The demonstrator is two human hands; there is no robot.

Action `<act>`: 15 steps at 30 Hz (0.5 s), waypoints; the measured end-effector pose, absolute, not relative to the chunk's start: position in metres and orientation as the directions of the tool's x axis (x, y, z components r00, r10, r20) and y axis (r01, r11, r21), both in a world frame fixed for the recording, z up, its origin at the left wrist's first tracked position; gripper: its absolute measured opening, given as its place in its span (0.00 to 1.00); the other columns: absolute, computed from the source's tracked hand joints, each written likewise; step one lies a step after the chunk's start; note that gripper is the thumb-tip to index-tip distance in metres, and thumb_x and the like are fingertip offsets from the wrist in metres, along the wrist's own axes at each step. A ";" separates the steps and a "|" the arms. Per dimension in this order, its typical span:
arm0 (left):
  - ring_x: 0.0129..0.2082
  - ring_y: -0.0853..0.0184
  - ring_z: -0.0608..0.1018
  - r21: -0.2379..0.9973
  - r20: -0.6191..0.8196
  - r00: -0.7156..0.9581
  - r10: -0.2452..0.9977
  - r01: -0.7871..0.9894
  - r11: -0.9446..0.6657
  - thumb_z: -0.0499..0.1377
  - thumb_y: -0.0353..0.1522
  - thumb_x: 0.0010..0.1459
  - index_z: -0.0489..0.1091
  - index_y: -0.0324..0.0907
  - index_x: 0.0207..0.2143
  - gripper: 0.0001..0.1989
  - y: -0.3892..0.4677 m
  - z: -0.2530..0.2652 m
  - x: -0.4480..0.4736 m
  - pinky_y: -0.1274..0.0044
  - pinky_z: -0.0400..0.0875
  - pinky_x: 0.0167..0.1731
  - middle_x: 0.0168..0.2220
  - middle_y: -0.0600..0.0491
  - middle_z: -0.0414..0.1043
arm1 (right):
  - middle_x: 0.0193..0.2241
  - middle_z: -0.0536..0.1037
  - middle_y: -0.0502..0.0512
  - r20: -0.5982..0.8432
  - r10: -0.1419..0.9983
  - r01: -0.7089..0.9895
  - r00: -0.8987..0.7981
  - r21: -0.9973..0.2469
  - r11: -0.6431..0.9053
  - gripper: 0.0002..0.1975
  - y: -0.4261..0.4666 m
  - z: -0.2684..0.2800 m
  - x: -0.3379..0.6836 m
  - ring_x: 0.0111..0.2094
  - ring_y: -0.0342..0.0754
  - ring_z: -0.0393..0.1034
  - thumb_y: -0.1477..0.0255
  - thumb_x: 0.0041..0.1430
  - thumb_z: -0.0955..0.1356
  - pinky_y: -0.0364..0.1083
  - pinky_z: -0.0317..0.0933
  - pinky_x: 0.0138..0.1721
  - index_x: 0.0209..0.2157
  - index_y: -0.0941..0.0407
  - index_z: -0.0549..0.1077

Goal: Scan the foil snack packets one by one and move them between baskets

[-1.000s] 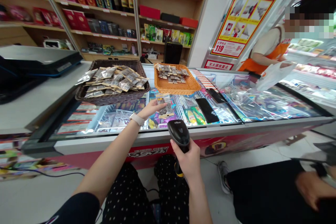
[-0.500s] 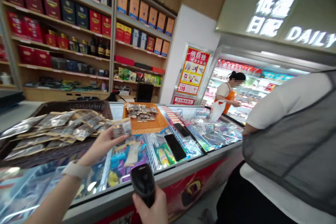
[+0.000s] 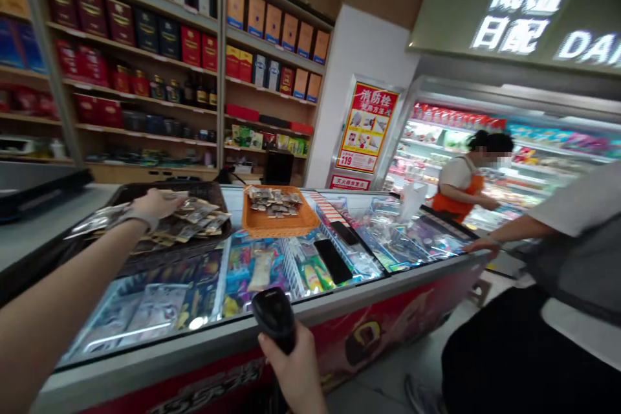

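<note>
My left hand (image 3: 162,202), with a pale wristband, reaches over the far side of a dark woven basket (image 3: 220,191). A pile of small clear-and-tan food packets (image 3: 194,217) fills this basket. At my fingertips is the edge of a packet (image 3: 175,195); the fingers look closed on it, though the hand partly hides it. My right hand (image 3: 295,359) grips a black handheld barcode scanner (image 3: 274,314) by its handle, in front of the freezer's near edge. An orange basket (image 3: 284,225) with a smaller heap of similar packets stands right of the dark one.
Both baskets rest on a glass-topped chest freezer (image 3: 194,349). Two black phones (image 3: 332,261) lie on the glass. One person (image 3: 572,233) stands close at right, a hand on the freezer edge; another in an orange apron (image 3: 456,204) is farther back. Shelves (image 3: 145,77) hold boxed goods.
My left hand has moved left with a packet, from between the baskets to over the dark basket. The scanner stays in my right hand. The nearby person now rests a hand on the freezer.
</note>
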State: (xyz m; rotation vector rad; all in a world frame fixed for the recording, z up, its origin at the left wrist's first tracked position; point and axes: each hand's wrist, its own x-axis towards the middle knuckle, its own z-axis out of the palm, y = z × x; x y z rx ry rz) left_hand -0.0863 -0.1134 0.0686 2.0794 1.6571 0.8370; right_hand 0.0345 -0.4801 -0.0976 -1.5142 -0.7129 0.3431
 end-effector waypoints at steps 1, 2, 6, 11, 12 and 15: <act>0.54 0.40 0.73 0.546 0.194 0.083 0.977 0.819 -0.178 0.63 0.48 0.58 0.64 0.29 0.46 0.30 -0.108 0.066 -0.087 0.58 0.68 0.49 0.50 0.29 0.73 | 0.28 0.84 0.58 0.214 0.635 0.223 0.743 -0.973 0.067 0.21 -0.481 -0.096 0.035 0.32 0.57 0.79 0.55 0.49 0.76 0.46 0.72 0.35 0.34 0.61 0.84; 0.56 0.40 0.71 0.490 0.171 0.056 0.984 0.861 -0.134 0.61 0.49 0.59 0.62 0.29 0.48 0.31 -0.103 0.063 -0.088 0.57 0.66 0.51 0.53 0.28 0.71 | 0.25 0.83 0.58 0.210 0.646 0.225 0.733 -0.972 0.061 0.22 -0.482 -0.096 0.036 0.30 0.56 0.79 0.54 0.50 0.76 0.46 0.72 0.32 0.32 0.61 0.83; 0.61 0.40 0.63 0.441 0.289 0.101 0.952 0.869 -0.226 0.58 0.49 0.61 0.59 0.31 0.49 0.30 -0.092 0.048 -0.087 0.53 0.56 0.58 0.58 0.29 0.65 | 0.19 0.80 0.56 0.202 0.673 0.235 0.711 -0.971 0.043 0.25 -0.484 -0.100 0.038 0.26 0.55 0.77 0.50 0.50 0.75 0.45 0.71 0.29 0.30 0.61 0.82; 0.64 0.36 0.58 0.447 0.300 0.093 0.949 0.865 -0.226 0.61 0.46 0.59 0.61 0.27 0.50 0.31 -0.082 0.037 -0.082 0.54 0.58 0.56 0.60 0.22 0.60 | 0.20 0.80 0.57 0.203 0.669 0.242 0.715 -0.970 0.036 0.28 -0.484 -0.101 0.038 0.26 0.56 0.77 0.46 0.50 0.74 0.45 0.71 0.28 0.30 0.61 0.83; 0.63 0.35 0.58 0.446 0.292 0.060 0.955 0.875 -0.191 0.62 0.45 0.58 0.62 0.27 0.51 0.31 -0.079 0.038 -0.079 0.53 0.57 0.56 0.61 0.21 0.60 | 0.19 0.79 0.56 0.200 0.666 0.238 0.719 -0.971 0.034 0.29 -0.484 -0.102 0.038 0.26 0.56 0.77 0.46 0.50 0.74 0.45 0.71 0.28 0.31 0.61 0.83; 0.62 0.34 0.61 0.451 0.333 -0.006 0.943 0.879 -0.153 0.61 0.42 0.58 0.64 0.27 0.52 0.29 -0.073 0.044 -0.069 0.51 0.55 0.58 0.60 0.20 0.61 | 0.18 0.79 0.56 0.192 0.651 0.230 0.734 -0.973 0.028 0.30 -0.484 -0.105 0.040 0.25 0.56 0.77 0.45 0.49 0.74 0.45 0.71 0.27 0.31 0.61 0.83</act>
